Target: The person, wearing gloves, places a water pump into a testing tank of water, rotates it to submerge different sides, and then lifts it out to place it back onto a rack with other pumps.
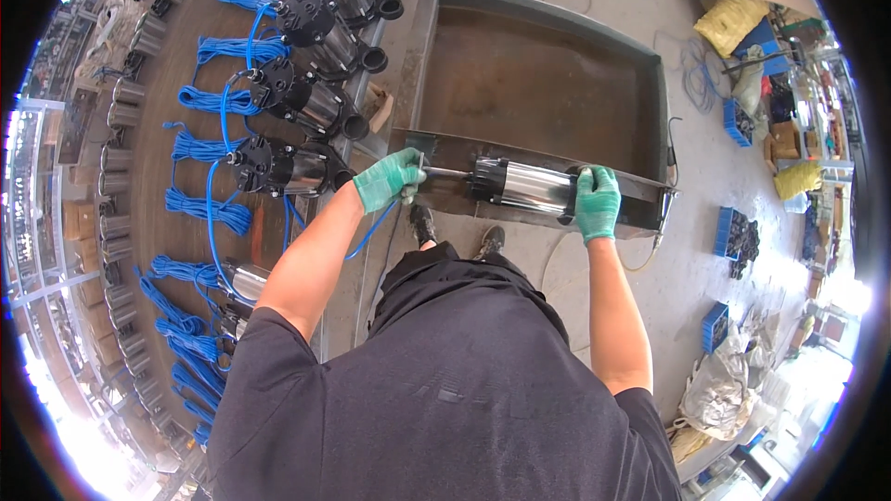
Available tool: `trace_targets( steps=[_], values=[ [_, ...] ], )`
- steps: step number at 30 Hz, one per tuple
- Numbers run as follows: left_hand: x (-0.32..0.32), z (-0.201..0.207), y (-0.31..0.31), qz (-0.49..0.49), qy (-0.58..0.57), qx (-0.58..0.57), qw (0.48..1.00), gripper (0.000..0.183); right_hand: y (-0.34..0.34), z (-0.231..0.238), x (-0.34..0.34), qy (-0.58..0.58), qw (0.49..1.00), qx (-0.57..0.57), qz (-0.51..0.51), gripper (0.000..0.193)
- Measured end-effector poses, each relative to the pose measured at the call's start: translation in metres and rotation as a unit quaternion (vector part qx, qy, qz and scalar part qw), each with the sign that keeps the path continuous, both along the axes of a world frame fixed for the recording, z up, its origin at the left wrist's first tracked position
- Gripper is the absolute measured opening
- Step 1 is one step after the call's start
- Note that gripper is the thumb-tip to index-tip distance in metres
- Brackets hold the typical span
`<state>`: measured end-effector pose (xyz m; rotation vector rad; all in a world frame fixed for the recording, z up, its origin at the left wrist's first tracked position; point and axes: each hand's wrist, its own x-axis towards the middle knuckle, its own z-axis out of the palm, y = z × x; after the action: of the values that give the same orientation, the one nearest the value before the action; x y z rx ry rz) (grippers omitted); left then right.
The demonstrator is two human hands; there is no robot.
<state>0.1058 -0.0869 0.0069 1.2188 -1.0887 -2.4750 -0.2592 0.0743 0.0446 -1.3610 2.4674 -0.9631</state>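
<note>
Across the near edge of a metal tank lies a shiny steel pump body (pixel 534 186) with black ends, on its side. A thin metal shaft (pixel 448 173) sticks out of its left end. My right hand (pixel 597 202), in a green glove, is wrapped over the right end of the pump body. At the far end of the shaft, my left hand (pixel 390 180), also in a green glove, has its fingers closed by a small upright metal piece (pixel 422 163). What those fingers hold is hidden. A blue cable (pixel 371 230) runs below the left hand.
The rusty-brown metal tank (pixel 548 83) has raised walls. To the left, several black-topped steel pumps (pixel 288 167) stand along a bench, with coiled blue cables (pixel 209 209) beside them. Blue bins (pixel 729 232), sacks (pixel 719 390) and a grey hose (pixel 698 74) lie at the right.
</note>
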Motion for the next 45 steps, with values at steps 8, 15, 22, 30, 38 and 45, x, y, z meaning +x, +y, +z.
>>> trace_targets(
  steps=[8, 15, 22, 30, 38, 45],
  values=[
    [-0.017, 0.020, -0.003, -0.163, -0.216, -0.235, 0.933, 0.038, 0.001, 0.006, 0.002, 0.004, 1.000, 0.005, 0.000, 0.016],
    [-0.007, 0.000, 0.004, -0.038, -0.059, -0.071, 0.995, 0.047, -0.001, 0.009, 0.005, -0.002, 1.000, 0.008, 0.004, 0.016],
    [-0.001, -0.027, 0.006, -0.133, -0.117, -0.352, 0.919, 0.055, -0.003, 0.009, 0.003, 0.000, 1.000, 0.011, 0.010, 0.017],
    [-0.004, -0.010, 0.008, 0.077, 0.056, 0.073, 0.993, 0.038, 0.001, 0.006, 0.002, -0.008, 1.000, 0.014, 0.008, 0.017],
    [0.003, -0.007, -0.004, -0.040, 0.050, -0.067, 0.996, 0.040, 0.000, 0.004, -0.001, 0.001, 1.000, 0.014, 0.012, 0.016],
    [-0.026, 0.009, -0.011, -0.324, -0.307, -0.567, 0.692, 0.031, 0.003, 0.003, -0.004, 0.001, 1.000, 0.009, 0.014, 0.016]
  ],
)
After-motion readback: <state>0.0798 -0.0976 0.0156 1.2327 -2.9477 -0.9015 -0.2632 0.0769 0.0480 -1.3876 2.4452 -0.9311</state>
